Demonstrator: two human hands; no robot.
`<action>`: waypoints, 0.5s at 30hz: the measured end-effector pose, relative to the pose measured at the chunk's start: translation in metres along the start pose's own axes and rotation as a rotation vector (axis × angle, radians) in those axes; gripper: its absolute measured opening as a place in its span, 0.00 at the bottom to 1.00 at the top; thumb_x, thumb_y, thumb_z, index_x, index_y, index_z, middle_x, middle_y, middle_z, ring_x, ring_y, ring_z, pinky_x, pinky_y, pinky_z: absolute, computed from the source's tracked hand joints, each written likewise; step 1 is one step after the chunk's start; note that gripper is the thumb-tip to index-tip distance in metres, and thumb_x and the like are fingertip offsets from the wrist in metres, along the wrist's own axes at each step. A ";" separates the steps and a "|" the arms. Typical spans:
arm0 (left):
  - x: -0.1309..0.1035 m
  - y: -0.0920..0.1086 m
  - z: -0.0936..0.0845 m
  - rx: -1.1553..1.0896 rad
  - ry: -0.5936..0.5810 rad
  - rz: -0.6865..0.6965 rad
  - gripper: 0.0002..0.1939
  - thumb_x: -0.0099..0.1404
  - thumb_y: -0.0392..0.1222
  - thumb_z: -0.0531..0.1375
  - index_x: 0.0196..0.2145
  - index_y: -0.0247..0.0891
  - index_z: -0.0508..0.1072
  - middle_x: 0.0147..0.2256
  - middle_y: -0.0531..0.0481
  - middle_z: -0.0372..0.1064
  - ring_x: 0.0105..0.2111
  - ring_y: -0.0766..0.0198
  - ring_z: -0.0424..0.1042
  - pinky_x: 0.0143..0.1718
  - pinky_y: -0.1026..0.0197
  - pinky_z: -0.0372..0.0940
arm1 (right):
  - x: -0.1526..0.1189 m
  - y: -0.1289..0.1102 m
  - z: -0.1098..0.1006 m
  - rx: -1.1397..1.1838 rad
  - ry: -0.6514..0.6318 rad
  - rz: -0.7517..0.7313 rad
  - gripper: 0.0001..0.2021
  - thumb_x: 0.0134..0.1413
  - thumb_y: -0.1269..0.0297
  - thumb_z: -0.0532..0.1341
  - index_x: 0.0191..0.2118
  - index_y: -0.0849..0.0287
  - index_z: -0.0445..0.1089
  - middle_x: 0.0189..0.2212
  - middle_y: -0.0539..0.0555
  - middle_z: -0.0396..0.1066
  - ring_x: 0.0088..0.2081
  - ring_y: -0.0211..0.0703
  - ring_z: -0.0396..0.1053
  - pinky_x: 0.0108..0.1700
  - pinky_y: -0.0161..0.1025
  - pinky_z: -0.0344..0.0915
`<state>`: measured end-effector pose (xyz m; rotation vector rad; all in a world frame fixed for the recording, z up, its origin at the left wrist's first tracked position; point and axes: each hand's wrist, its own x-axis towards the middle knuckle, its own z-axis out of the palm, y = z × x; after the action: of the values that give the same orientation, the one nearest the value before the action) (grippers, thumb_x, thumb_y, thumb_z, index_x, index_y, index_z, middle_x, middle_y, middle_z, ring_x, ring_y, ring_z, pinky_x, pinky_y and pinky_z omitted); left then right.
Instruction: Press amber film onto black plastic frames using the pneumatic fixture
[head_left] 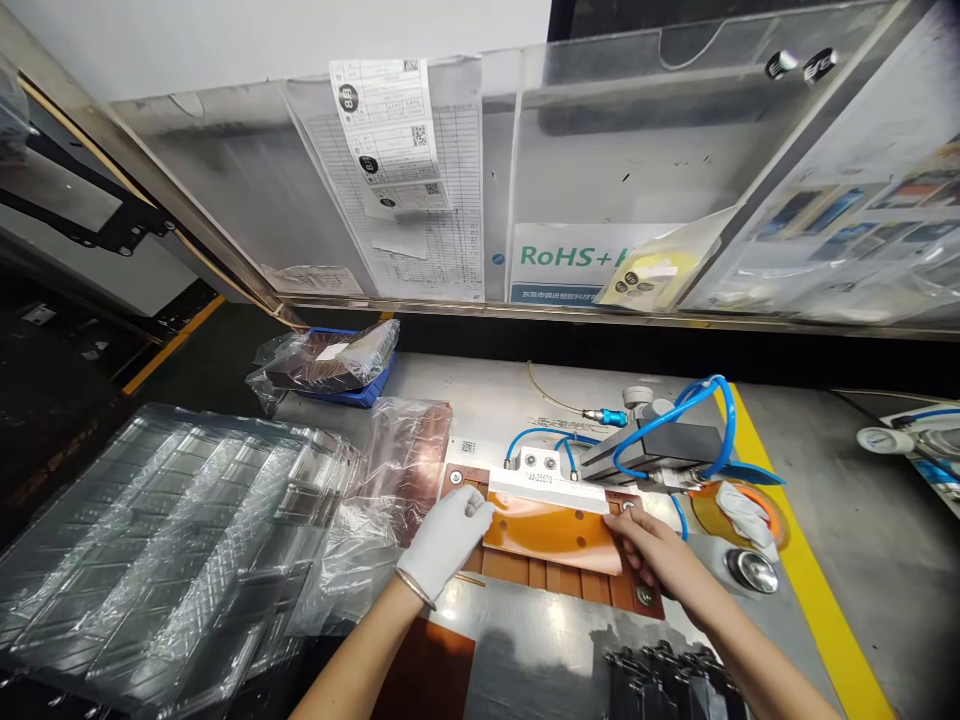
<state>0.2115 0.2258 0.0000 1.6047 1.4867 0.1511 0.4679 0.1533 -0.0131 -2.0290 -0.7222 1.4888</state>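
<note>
An orange, shiny film sheet (555, 530) with a few darker round spots spans the space between my two hands. My left hand (450, 535), in a white glove, pinches its left edge. The bare fingers of my right hand (652, 550) close on its right edge. Beneath the sheet lies a brown grooved fixture plate (566, 582) with round metal fittings at its corners. A white block (544, 482) marked JJ-25070, with blue air hoses, sits along the sheet's far edge. Whether the sheet touches the plate I cannot tell.
Clear plastic trays (150, 540) are stacked at left, beside bagged copper-coloured sheets (412, 460). A blue bin (375, 385) stands behind. Right of the fixture are a grey valve unit (660, 450), a tape roll (712, 510) and a metal-topped container (754, 570). Black parts (667, 680) lie in front.
</note>
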 end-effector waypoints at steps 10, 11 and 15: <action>0.000 -0.003 0.001 -0.017 0.034 0.018 0.14 0.63 0.47 0.52 0.23 0.42 0.55 0.22 0.60 0.53 0.25 0.66 0.55 0.29 0.62 0.51 | 0.009 -0.005 -0.011 -0.255 0.020 -0.071 0.17 0.43 0.45 0.56 0.20 0.52 0.56 0.11 0.43 0.57 0.16 0.36 0.56 0.21 0.35 0.50; -0.002 -0.006 -0.001 -0.020 0.042 0.022 0.15 0.63 0.49 0.53 0.22 0.42 0.55 0.22 0.60 0.53 0.25 0.66 0.55 0.30 0.62 0.51 | 0.009 -0.007 -0.015 -0.298 0.037 -0.086 0.18 0.43 0.45 0.58 0.19 0.52 0.56 0.11 0.44 0.57 0.17 0.37 0.56 0.22 0.36 0.51; -0.016 -0.022 -0.014 -0.027 0.119 0.003 0.18 0.64 0.56 0.52 0.23 0.42 0.58 0.23 0.59 0.56 0.27 0.65 0.59 0.32 0.61 0.55 | -0.009 -0.012 -0.032 -0.415 0.134 -0.169 0.21 0.42 0.44 0.62 0.17 0.53 0.56 0.15 0.46 0.59 0.22 0.40 0.58 0.28 0.38 0.51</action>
<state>0.1828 0.2161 0.0009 1.6003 1.5665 0.2713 0.4949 0.1524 0.0099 -2.2709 -1.1921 1.1646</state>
